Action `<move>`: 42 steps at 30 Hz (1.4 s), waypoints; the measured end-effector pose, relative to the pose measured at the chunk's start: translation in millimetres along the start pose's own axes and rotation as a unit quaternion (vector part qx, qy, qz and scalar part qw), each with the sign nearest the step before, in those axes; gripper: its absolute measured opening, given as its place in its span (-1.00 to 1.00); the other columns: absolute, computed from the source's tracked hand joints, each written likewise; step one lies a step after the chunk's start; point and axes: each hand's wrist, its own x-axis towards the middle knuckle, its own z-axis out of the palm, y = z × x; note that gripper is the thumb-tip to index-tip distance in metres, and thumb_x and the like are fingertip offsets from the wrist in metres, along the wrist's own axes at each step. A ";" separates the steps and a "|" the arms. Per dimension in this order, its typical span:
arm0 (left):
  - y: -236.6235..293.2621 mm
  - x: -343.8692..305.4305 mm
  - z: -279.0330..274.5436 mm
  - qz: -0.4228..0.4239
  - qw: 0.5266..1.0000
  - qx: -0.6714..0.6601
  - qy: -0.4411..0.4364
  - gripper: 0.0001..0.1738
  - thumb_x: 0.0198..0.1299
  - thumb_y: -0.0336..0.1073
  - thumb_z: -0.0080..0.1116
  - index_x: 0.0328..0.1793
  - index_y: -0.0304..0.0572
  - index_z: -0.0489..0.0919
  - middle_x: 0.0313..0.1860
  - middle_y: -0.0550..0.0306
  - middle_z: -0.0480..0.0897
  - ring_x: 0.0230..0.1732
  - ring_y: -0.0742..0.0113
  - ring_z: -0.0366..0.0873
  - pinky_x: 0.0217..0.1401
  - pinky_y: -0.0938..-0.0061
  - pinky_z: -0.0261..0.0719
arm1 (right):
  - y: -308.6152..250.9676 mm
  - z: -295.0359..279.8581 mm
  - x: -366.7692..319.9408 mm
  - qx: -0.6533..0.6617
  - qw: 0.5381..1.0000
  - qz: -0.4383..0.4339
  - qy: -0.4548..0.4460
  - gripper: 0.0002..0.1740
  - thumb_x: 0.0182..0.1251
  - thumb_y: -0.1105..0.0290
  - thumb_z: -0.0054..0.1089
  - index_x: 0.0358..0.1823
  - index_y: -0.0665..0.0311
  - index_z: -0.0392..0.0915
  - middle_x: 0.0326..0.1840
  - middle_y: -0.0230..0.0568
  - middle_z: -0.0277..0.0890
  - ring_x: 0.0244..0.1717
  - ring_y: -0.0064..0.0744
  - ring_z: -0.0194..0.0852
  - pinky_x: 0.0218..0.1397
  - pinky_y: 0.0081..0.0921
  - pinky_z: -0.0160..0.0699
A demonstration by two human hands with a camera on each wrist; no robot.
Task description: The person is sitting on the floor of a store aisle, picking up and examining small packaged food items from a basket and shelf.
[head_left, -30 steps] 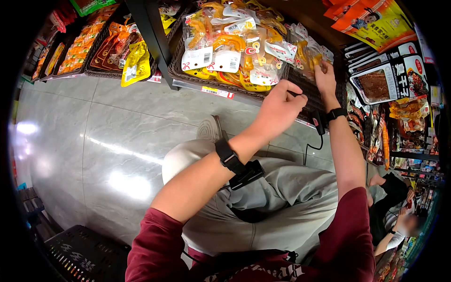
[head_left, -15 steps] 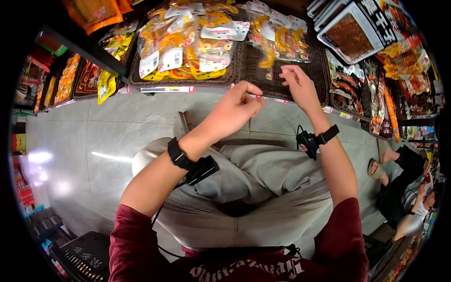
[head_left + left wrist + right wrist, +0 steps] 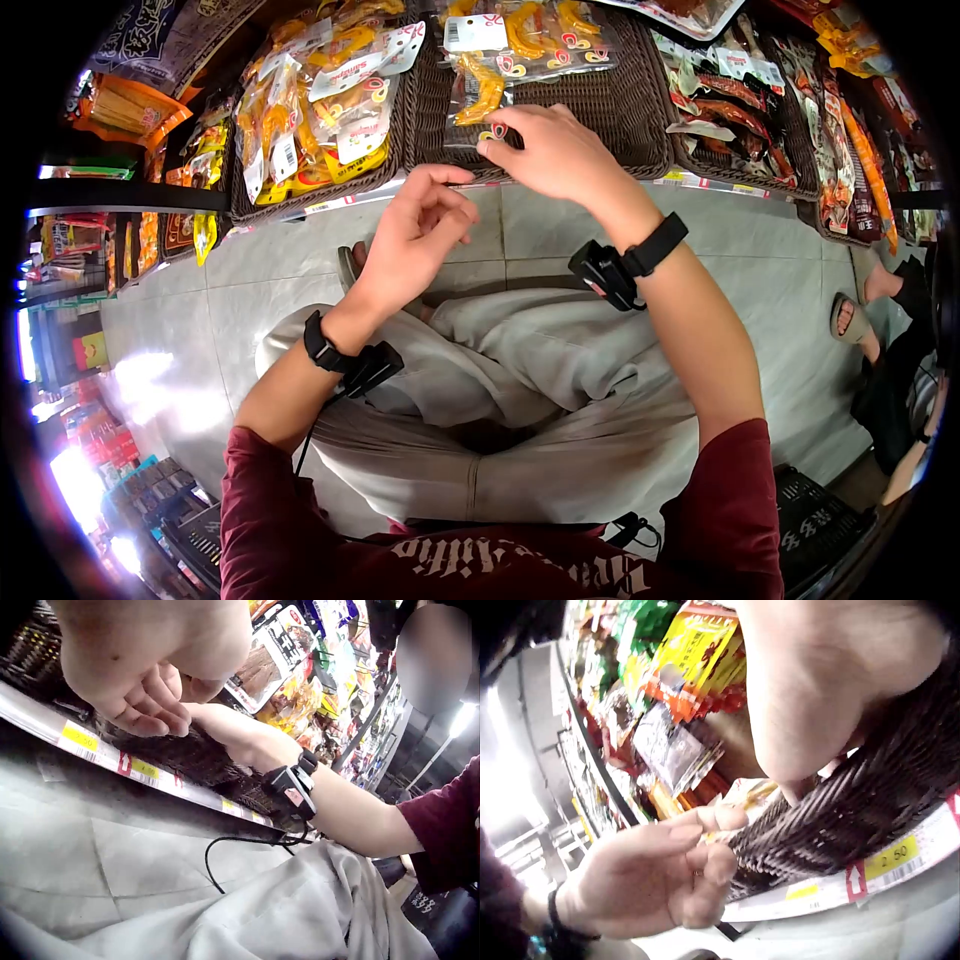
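My right hand point(image 3: 565, 155) reaches over the front of a dark wicker basket point(image 3: 615, 110), with thumb and index finger apart at the lower right edge of a clear packet point(image 3: 480, 88) holding a yellow-orange piece. Whether they touch it, I cannot tell. My left hand point(image 3: 415, 235) hovers in front of the basket rim, empty, its fingers loosely curled. In the left wrist view the left hand point(image 3: 157, 675) hangs near the right one point(image 3: 244, 739). The right wrist view has the right hand point(image 3: 832, 690) above the wicker, its fingertips mostly hidden, and the left hand point(image 3: 660, 877) beside it.
Similar packets point(image 3: 350, 80) fill the basket to the left. A basket of reddish packets point(image 3: 730, 110) stands to the right. Price labels line the shelf edge point(image 3: 195, 787). Another person's sandalled foot point(image 3: 850, 318) is at far right, near a black shopping basket point(image 3: 815, 520).
The view has shifted right along the shelf. The right hand, earlier at packets deeper in the basket, has drawn back and now is at the nearer packet. The left hand remains in front, empty.
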 end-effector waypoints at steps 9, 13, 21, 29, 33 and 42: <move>-6.5 0.4 1.6 0.002 1.000 0.012 -0.017 -0.55 0.48 -0.49 0.15 0.45 -0.19 0.40 -0.11 0.17 0.67 -0.13 0.46 0.62 -0.01 0.51 0.60 | 18.0 -9.6 21.5 0.339 0.934 0.042 -0.101 -0.44 0.57 0.27 0.29 0.49 0.36 0.49 0.23 -0.23 0.71 0.22 -0.49 0.62 0.27 -0.50 0.56; -4.8 0.0 2.7 0.001 1.000 0.007 -0.024 -0.57 0.49 -0.46 0.17 0.42 -0.21 0.40 -0.12 0.18 0.66 -0.12 0.47 0.62 -0.03 0.52 0.59 | 7.4 -8.7 25.2 0.391 0.912 0.046 -0.119 -0.57 0.58 0.37 0.27 0.39 0.33 0.61 0.24 -0.27 0.72 0.21 -0.50 0.64 0.33 -0.47 0.60; 14.9 -3.0 -14.4 -0.078 0.973 -0.215 0.028 -0.61 0.60 -0.13 0.08 0.40 -0.12 0.44 0.05 0.06 0.70 -0.02 0.34 0.67 0.14 0.36 0.60 | -30.4 -45.0 -21.0 0.405 0.914 0.004 -0.008 -0.75 0.52 0.45 0.30 0.12 0.36 0.76 -0.02 -0.22 0.82 -0.06 -0.61 0.70 0.03 -0.58 0.64; 16.4 -7.3 -12.0 -0.002 0.986 -0.164 0.013 -0.70 0.51 -0.39 0.24 0.30 -0.17 0.54 0.04 0.27 0.72 0.02 0.56 0.61 0.10 0.51 0.59 | -33.3 -26.8 -80.6 0.414 0.906 0.014 -0.084 -0.80 0.51 0.55 0.28 0.09 0.30 0.56 -0.21 -0.43 0.65 -0.27 -0.74 0.50 -0.17 -0.66 0.47; 14.6 -7.5 -1.1 0.014 0.992 -0.127 0.004 -0.78 0.48 -0.51 0.23 0.19 -0.31 0.57 0.01 0.17 0.74 0.00 0.54 0.67 0.05 0.59 0.65 | -24.8 -12.6 -87.9 0.457 0.888 0.054 -0.019 -0.65 0.48 0.56 0.32 0.17 0.26 0.37 -0.15 -0.30 0.71 -0.20 -0.72 0.54 -0.12 -0.65 0.47; 16.3 -8.6 -5.9 0.015 0.994 -0.105 -0.039 -0.74 0.53 -0.46 0.18 0.28 -0.25 0.59 0.00 0.25 0.73 -0.04 0.56 0.63 0.04 0.58 0.62 | -31.1 -21.3 -89.2 0.528 0.844 0.089 0.027 -0.49 0.51 0.54 0.31 0.39 0.39 0.33 -0.06 -0.22 0.69 -0.05 -0.61 0.63 0.04 -0.62 0.60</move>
